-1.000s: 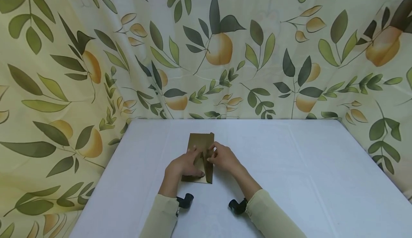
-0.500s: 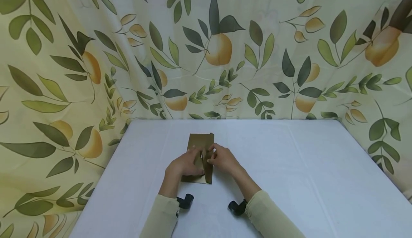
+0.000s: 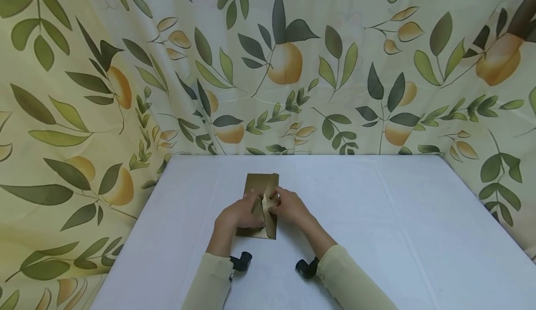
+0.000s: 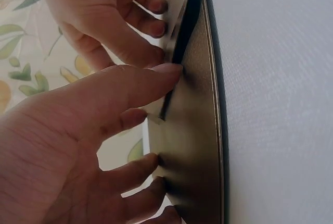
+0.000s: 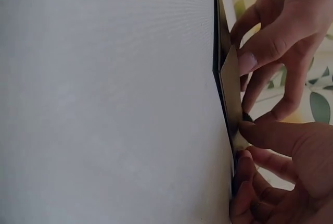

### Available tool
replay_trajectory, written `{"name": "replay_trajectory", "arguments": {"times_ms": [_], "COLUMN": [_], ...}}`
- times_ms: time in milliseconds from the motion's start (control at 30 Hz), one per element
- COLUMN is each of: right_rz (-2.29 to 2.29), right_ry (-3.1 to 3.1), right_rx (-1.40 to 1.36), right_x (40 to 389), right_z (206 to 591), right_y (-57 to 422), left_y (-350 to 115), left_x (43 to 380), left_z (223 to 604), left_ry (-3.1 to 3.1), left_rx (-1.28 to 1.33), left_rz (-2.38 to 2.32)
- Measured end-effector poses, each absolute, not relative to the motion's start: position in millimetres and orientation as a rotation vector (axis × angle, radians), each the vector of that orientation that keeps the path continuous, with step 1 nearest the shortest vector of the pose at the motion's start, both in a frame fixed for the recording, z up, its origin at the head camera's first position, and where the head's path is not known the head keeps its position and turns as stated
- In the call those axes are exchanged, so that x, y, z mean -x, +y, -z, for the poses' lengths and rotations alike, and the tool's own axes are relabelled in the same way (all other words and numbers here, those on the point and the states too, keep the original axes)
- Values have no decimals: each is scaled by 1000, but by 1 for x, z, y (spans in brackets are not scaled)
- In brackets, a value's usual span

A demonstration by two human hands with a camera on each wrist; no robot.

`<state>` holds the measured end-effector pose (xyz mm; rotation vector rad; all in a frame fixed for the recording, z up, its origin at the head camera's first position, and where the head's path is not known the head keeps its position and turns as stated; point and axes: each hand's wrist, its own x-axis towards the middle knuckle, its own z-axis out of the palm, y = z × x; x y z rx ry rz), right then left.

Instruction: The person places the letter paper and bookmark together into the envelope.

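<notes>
A gold-brown paper envelope point(image 3: 258, 182) lies on the table, its long flap point(image 3: 270, 226) along the right side. In the left wrist view, the flap stands slightly raised from the body, leaving a dark gap. My left hand point(image 3: 240, 213) rests on the envelope's left part, fingers spread and touching the paper, thumb tip at the flap's edge. The right hand point(image 3: 291, 206) pinches the flap at its right side between thumb and fingers, as the right wrist view shows. What is inside the envelope is hidden.
A white-covered table point(image 3: 377, 217) extends on both sides of the envelope. Behind and to the left hangs a curtain point(image 3: 167, 91) printed with fruit and leaves. Each wrist wears a small black camera, such as the right wrist camera point(image 3: 307, 269).
The right hand has shifted very slightly, and the part of the flap by its fingers looks brighter and tilted differently. The left hand stays nearly in place.
</notes>
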<state>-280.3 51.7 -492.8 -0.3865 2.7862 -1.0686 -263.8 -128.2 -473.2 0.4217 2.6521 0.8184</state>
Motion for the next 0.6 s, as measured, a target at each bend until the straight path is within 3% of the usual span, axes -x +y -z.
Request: {"name": "replay_trajectory", "arguments": {"times_ms": [600], "right_rz": [1037], "right_ry": [2720], "right_rx": [511], "right_x": [277], "right_z": [495], "right_y": [57], "left_y": [-125], "left_x": [263], "left_z": [471], "left_ry": [2628], "left_rx": [-451], "left_rz": [-578]}}
